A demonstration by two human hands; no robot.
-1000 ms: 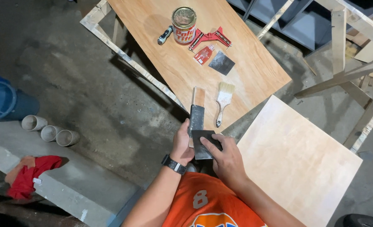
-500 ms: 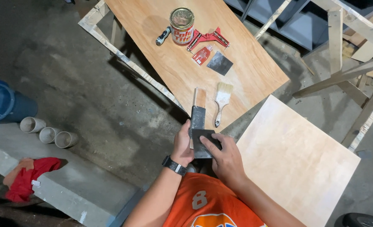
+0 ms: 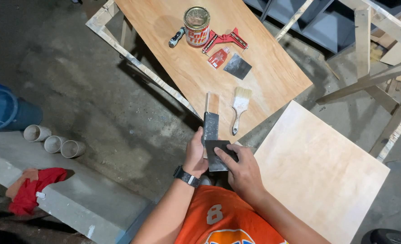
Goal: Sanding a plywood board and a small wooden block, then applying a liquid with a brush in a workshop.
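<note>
My left hand (image 3: pixel 195 156) grips a narrow wooden block (image 3: pixel 211 104) whose lower half is wrapped in dark sandpaper (image 3: pixel 211 126). The block points away from me over the near edge of a plywood board (image 3: pixel 173 58). My right hand (image 3: pixel 242 168) holds the loose dark sheet of sandpaper (image 3: pixel 216 153) against the block's near end, fingers spread over it. A black watch sits on my left wrist. Just right of the block a paintbrush (image 3: pixel 239 107) with pale bristles lies on the board.
On the board's far part stand a paint can (image 3: pixel 196 25), a red corner clamp (image 3: pixel 225 39), a small red packet (image 3: pixel 219 57), a dark sandpaper square (image 3: pixel 237 66) and a short handled tool (image 3: pixel 176 37). A pale plywood panel (image 3: pixel 320 167) lies right. Pipe pieces (image 3: pixel 53 142), blue bucket (image 3: pixel 1 110), red cloth (image 3: pixel 33 192) left.
Hands and block stay in the same grip; my right fingers shift slightly on the sandpaper sheet. The view has drifted a little.
</note>
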